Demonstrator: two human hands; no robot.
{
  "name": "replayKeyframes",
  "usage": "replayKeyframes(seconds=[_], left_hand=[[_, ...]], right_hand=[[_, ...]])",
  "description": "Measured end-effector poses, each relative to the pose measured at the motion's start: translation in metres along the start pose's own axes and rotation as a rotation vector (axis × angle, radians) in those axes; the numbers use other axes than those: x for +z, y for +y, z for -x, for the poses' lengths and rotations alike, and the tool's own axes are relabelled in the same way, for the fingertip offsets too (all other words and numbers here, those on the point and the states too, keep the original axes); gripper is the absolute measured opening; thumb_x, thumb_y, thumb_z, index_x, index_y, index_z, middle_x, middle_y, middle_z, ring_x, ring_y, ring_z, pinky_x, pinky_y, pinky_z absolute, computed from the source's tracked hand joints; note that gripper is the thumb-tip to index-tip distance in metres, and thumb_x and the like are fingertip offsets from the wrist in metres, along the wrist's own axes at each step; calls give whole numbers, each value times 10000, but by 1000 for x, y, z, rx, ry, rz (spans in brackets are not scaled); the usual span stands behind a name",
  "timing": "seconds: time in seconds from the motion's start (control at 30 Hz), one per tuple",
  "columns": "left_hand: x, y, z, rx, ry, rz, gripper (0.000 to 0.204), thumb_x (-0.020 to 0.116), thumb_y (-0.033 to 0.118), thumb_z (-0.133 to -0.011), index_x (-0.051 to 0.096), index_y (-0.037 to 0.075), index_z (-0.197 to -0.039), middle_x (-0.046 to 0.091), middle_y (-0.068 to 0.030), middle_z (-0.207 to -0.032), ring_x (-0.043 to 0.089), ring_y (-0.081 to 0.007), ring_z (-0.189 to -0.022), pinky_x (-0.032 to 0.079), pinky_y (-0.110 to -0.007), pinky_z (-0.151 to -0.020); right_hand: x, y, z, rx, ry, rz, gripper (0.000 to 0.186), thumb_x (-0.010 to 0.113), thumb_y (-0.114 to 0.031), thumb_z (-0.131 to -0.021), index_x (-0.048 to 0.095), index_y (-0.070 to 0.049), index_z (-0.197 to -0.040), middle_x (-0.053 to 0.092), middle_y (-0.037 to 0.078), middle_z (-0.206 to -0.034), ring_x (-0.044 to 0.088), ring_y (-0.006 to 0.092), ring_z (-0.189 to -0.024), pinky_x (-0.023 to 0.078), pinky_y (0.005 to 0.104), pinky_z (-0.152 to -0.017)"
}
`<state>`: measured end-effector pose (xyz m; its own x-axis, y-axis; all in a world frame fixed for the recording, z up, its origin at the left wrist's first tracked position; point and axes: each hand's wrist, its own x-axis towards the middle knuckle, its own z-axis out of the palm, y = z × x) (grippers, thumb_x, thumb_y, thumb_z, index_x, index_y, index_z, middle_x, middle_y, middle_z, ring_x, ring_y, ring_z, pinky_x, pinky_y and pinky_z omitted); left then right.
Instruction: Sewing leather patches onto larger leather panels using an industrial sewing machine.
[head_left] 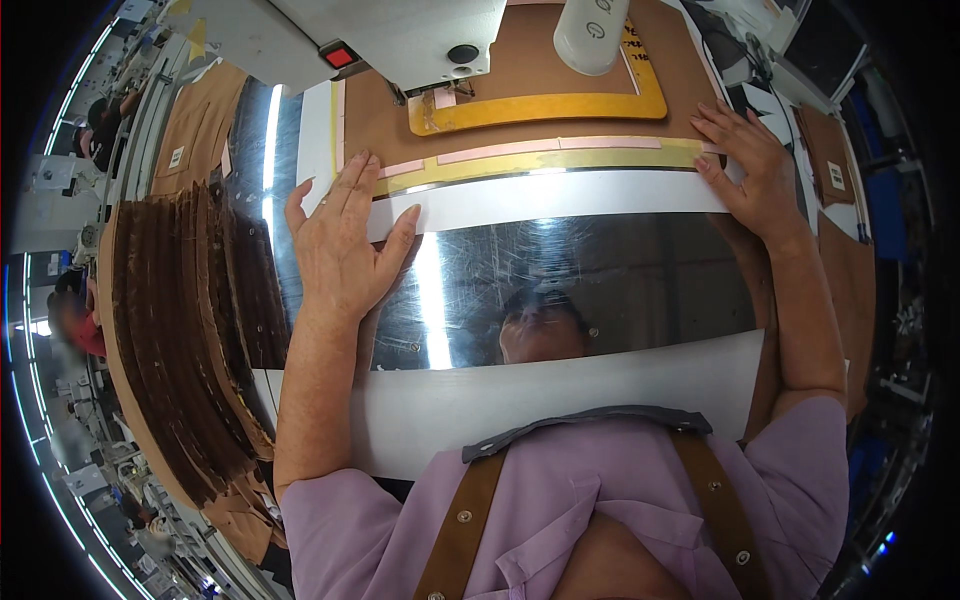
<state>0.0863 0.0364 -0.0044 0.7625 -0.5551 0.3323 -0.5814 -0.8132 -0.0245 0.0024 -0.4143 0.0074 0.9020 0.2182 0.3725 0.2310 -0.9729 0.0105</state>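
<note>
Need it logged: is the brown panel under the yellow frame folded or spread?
Spread: the brown panel lies flat around the yellow frame where visible.

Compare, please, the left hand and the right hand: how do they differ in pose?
The left hand lies at the left end of the pale yellow strip, while the right hand lies at its right end. The left hand's fingers point mostly up the picture; the right hand's slant toward its upper left. Both hands are open, palm down, and not closed around anything.
</note>
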Motion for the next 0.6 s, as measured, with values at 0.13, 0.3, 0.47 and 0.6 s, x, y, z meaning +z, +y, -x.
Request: replayKeyframes(seconds=[0.13,0.3,0.47,0.6], left_hand=[[1,-2,2,17,15,-13,582,607,440,-953,607,38,-1374,646,-152,-1373,585,-241,-1317,196,-495,-1188],[-3,0,-1,7,16,-51,556,626,411,-955,606,60,-1386,647,-136,-1381,598,-233,-1301,195,-487,-1190],[-1,-1,-2,23,42,-68,586,610,458,-946,613,56,-1372,653,-158,-1362,628,-254,-1265,214,-515,-1179],[-2,0,-1,41,35,-85,533,620,398,-967,606,80,-1394,652,-131,-1374,601,-232,-1298,187,-464,-1192]], right_hand=[[-15,-7,8,47,-110,9,535,657,-465,-941,655,-93,-1326,628,126,-1397,555,303,-1342,363,523,-1166],[-16,-7,26,11,-178,26,618,592,-498,-975,536,-98,-1442,520,119,-1512,444,301,-1436,305,531,-1201],[-4,-10,38,40,-91,27,630,576,-491,-988,499,-100,-1475,501,123,-1525,419,291,-1455,312,524,-1198],[-2,-9,42,95,-40,-8,626,586,-476,-984,506,-84,-1466,516,129,-1510,436,287,-1444,331,521,-1187]])
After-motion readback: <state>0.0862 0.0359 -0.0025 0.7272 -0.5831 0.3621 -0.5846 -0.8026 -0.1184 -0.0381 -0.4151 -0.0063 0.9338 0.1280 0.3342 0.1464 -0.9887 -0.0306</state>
